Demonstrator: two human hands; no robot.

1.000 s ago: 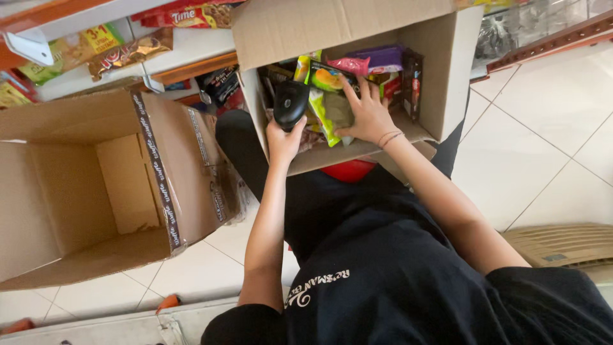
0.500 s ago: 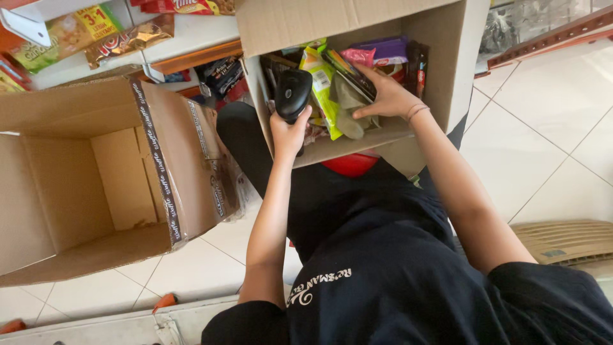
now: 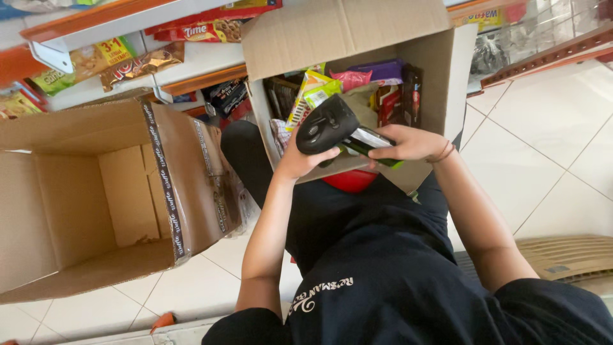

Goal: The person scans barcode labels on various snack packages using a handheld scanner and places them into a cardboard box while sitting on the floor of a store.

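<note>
My left hand [image 3: 295, 163] grips a black handheld scanner [image 3: 325, 124] at the front edge of an open cardboard box [image 3: 357, 32] resting on my lap. Just to its right, my right hand [image 3: 410, 142] holds a slim dark and green snack packet [image 3: 373, 142], its end tucked under the scanner's head. The box is packed with several upright snack packets [image 3: 357, 80] in yellow, green, pink, purple and dark wrappers.
A large empty cardboard box [image 3: 96, 191] lies on its side on the white tiled floor at the left. Shelves with snack packets [image 3: 128, 57] run along the top. Flattened cardboard [image 3: 562, 255] lies at the right. A red object [image 3: 348, 181] shows under the lap box.
My right hand has drawn a packet out of the box and brought it down to the scanner. The left hand has tilted the scanner toward it.
</note>
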